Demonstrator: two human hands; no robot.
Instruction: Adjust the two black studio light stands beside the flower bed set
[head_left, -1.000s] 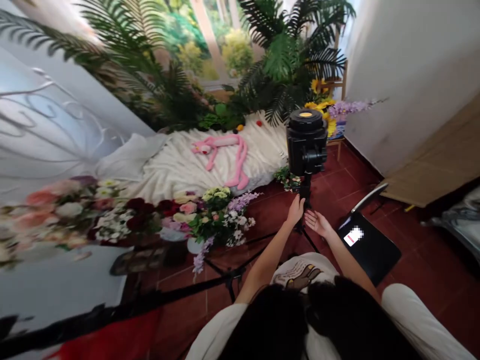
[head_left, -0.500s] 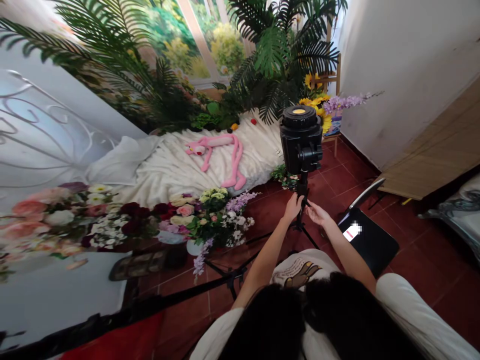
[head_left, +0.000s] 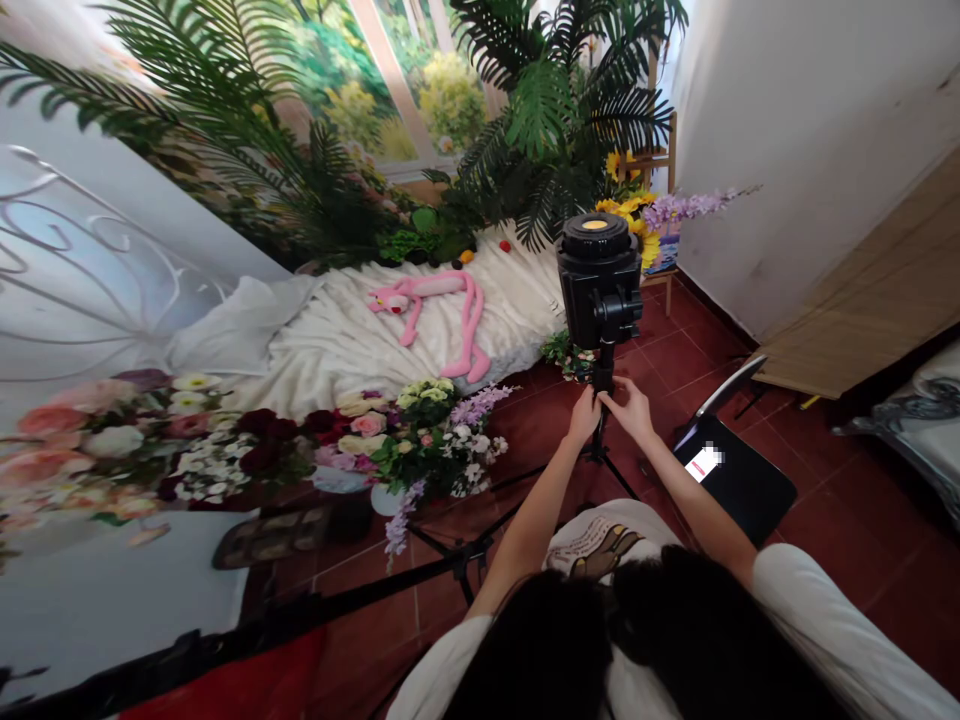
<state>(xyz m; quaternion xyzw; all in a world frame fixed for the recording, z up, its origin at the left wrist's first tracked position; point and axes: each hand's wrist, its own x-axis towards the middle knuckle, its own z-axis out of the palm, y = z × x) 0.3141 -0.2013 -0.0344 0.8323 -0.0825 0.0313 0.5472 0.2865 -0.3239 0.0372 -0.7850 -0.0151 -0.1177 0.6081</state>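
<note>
A black studio light (head_left: 598, 275) stands upright on a black stand (head_left: 602, 375) in front of me. My left hand (head_left: 585, 414) is closed around the stand's pole from the left, just below the light. From the right, my right hand (head_left: 630, 408) touches the same part of the pole, its thumb and fingers closed on it. The fingertips of both hands come close together there, and part of what they grip is hidden.
A black chair (head_left: 739, 480) with a lit phone (head_left: 703, 465) is at the right. Flowers (head_left: 427, 430) and tripod legs (head_left: 465, 555) stand at the left. Behind, a pink plush toy (head_left: 469, 330) lies on a white fur cover (head_left: 337, 330).
My right hand has moved left and up onto the pole and closed there; before, it was a little apart with its fingers spread. My left hand stays at the pole.
</note>
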